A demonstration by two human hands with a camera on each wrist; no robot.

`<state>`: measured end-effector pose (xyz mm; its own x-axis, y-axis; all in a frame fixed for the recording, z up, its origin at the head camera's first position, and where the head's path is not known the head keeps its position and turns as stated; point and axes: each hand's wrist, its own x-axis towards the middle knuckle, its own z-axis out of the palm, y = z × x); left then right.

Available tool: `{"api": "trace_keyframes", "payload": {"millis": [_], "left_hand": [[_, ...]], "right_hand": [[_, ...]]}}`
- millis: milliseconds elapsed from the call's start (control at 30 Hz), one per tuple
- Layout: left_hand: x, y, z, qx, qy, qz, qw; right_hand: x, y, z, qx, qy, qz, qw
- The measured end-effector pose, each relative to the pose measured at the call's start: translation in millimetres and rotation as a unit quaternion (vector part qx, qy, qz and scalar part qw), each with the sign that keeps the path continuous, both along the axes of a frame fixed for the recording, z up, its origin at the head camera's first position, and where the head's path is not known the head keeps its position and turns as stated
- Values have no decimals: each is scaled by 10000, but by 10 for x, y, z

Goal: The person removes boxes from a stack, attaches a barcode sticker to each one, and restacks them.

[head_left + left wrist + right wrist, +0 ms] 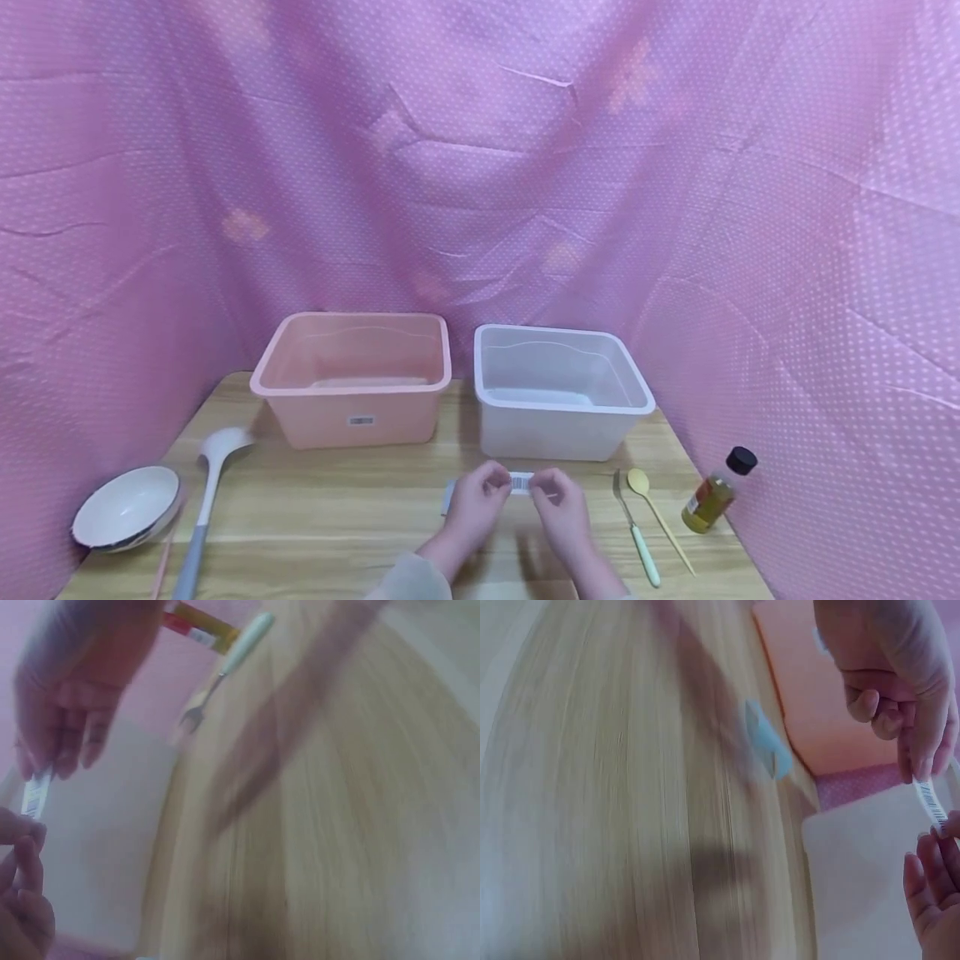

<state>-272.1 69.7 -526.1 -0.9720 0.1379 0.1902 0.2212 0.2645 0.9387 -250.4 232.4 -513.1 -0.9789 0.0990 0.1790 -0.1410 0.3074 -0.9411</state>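
Observation:
Between both hands a white barcode label [521, 482] is stretched, held by its two ends in front of the white bin [558, 433]. My left hand [477, 500] pinches the left end with thumb and fingertips, and my right hand [561, 510] pinches the other end. The label [931, 802] looks like a narrow, slightly bent strip in the right wrist view. Under the left hand, partly hidden in the head view, a small light-blue object [767, 741] lies on the table.
A pink bin [352, 417] stands at the back left. Left lie a white bowl [129, 507], a grey-handled ladle [204, 517] and a thin pink stick [162, 567]. To the right are a green-handled fork [643, 554], a wooden spoon [663, 525] and a black-capped bottle [708, 502]. Pink cloth surrounds the table.

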Motion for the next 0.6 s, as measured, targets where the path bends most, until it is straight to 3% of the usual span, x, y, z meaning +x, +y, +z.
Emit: {"api": "trace_keyframes", "payload": {"millis": [233, 433, 600], "left_hand": [[-129, 169, 31, -1287, 595, -476, 9888], [-249, 421, 128, -1972, 332, -1030, 9744], [-356, 598, 171, -2374, 268, -1186, 9638]], "right_hand": [[-43, 184, -33, 1013, 591, 110, 9930], [-165, 408, -73, 1436, 533, 20, 9882], [-301, 543, -91, 1461, 418, -10, 9884]]}}
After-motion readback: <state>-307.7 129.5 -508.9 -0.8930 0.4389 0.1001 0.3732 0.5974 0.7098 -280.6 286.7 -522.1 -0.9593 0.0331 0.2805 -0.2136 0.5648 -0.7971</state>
